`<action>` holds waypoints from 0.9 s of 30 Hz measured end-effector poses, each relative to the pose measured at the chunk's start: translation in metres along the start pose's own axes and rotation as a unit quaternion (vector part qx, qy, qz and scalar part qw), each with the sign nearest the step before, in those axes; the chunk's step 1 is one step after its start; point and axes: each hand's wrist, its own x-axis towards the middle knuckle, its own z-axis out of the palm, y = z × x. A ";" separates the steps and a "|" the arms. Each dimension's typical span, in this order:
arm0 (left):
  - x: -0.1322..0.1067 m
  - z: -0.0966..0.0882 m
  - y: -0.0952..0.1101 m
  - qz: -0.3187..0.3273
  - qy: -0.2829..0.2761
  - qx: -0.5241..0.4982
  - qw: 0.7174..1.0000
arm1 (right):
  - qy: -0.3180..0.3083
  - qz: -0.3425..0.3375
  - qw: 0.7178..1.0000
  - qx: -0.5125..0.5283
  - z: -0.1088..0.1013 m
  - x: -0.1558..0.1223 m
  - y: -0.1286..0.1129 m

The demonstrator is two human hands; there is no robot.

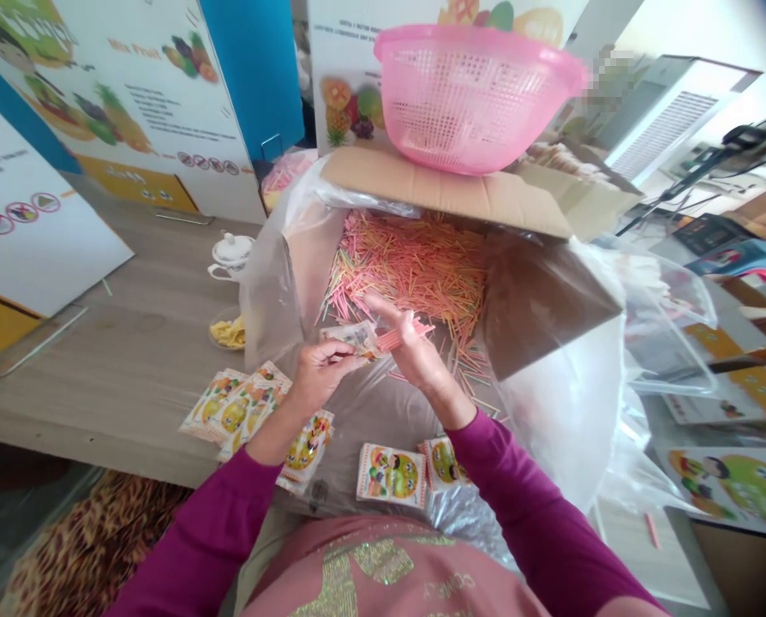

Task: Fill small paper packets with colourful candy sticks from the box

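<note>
In the head view my left hand (324, 374) pinches a small printed plastic packet (350, 337) by its edge. My right hand (412, 353) holds a small bunch of pink candy sticks (401, 335) between thumb and palm, its fingers fairly straight. The left ends of those sticks meet the packet's mouth; whether they are inside it I cannot tell. Just beyond both hands a plastic-lined cardboard box (447, 190) lies open towards me, with a heap of pink, orange and green candy sticks (415, 266) in it.
Printed packets (235, 407) lie left of my left forearm, and another packet (391, 475) is close to my body. A pink basket (473, 103) rests on the box's top. Left of it are a lidded cup (232, 250) and a small dish (229, 332). Printed cartons (145, 111) stand behind.
</note>
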 end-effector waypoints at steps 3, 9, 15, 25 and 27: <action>-0.010 0.003 0.003 -0.019 0.009 -0.054 0.998 | -0.054 -0.017 0.998 -0.011 0.004 -0.002 -0.004; -0.024 0.014 -0.003 -0.137 0.015 -0.230 0.963 | -0.089 -0.003 0.995 0.053 -0.005 -0.015 -0.009; -0.058 0.008 0.010 -0.119 -0.085 -0.161 0.976 | -0.132 0.003 0.991 -0.017 -0.001 -0.040 -0.019; -0.152 -0.067 -0.048 0.113 0.043 0.556 0.822 | 0.047 -0.008 0.957 -0.287 -0.083 0.049 0.023; -0.149 -0.070 -0.058 0.120 0.056 0.583 0.801 | 0.076 -0.018 0.940 -0.332 -0.095 0.103 0.022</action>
